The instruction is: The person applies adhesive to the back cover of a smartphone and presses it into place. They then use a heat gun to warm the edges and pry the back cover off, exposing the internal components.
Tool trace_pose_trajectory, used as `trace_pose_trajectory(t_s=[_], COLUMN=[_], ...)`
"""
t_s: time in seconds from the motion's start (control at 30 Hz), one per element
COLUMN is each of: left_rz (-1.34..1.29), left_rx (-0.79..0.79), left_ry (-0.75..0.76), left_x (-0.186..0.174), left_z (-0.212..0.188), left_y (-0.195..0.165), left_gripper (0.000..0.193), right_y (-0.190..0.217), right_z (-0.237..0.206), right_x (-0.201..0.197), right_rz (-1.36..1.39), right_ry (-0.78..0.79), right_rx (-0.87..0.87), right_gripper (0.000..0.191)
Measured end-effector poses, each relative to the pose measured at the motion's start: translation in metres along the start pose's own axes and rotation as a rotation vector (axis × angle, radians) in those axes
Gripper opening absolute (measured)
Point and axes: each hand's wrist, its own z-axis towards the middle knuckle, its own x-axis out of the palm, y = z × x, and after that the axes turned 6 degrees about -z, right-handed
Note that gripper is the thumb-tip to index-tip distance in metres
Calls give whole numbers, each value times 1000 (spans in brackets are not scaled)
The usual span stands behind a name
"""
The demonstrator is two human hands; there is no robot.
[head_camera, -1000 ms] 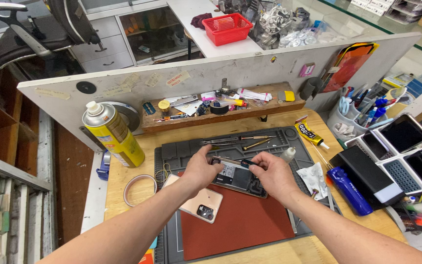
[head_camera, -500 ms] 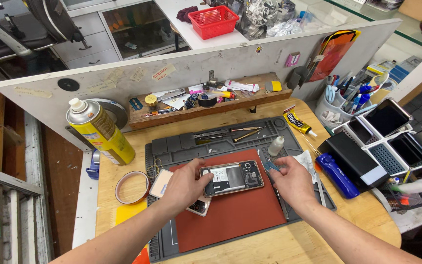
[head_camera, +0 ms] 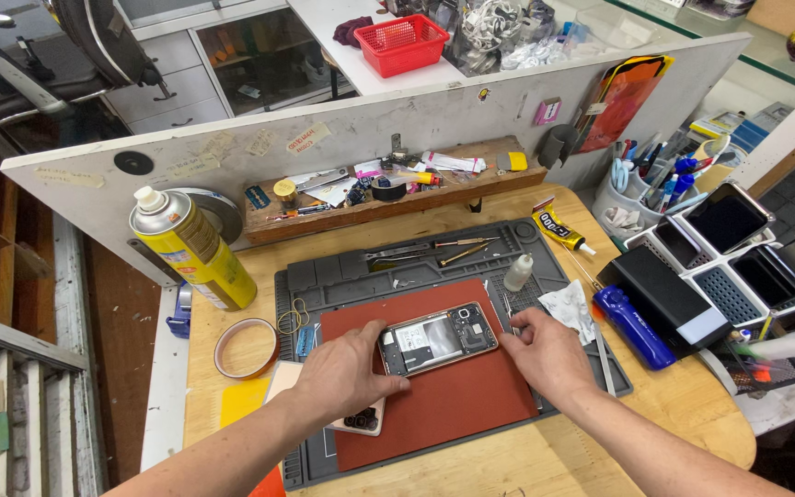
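Note:
An opened phone [head_camera: 438,338] with its insides exposed lies on a red mat [head_camera: 453,396], which sits on a grey work mat [head_camera: 342,276]. My left hand [head_camera: 347,368] rests on the red mat and holds the phone's left end with thumb and fingers. My right hand [head_camera: 545,350] lies flat at the phone's right end, its fingertips touching that edge. A pinkish phone back cover [head_camera: 361,421] lies under my left hand, partly hidden.
A yellow spray can [head_camera: 192,248] stands at the left, with a tape roll [head_camera: 246,347] beside the mat. Tweezers [head_camera: 416,250], a small white bottle [head_camera: 518,273], a glue tube [head_camera: 558,227], a blue tool [head_camera: 632,324] and trays of phones [head_camera: 738,248] surround the mat. A wooden shelf [head_camera: 388,198] runs along the back.
Both hands have come down from the grey mat's upper part to the red mat, bringing the opened phone with them. It now lies flat between them.

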Motion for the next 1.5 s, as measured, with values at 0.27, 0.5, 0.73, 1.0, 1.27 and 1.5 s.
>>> trace_pose_trajectory(t_s=[0.27, 0.5, 0.73, 1.0, 1.27, 1.5], left_rz=[74, 11, 83, -60, 76, 127], left_rx=[81, 67, 68, 165, 198, 153], left_ry=[-59, 4, 145, -85, -26, -58], left_x=[5, 4, -8, 7, 17, 20], left_z=[4, -4, -7, 12, 21, 28], left_y=[-8, 1, 4, -20, -26, -31], left_gripper=[87, 87, 94, 74, 65, 63], right_y=[20, 24, 27, 30, -14, -47], right_z=[-17, -13, -10, -12, 11, 53], right_x=[-3, -6, -9, -11, -63, -57], right_rz=[-127, -135, -107, -147, -387, -518], right_ry=[105, 137, 198, 179, -319, -149], right_rx=[-150, -149, -84, -101, -155, 135], right_gripper=[80, 87, 85, 83, 39, 57])
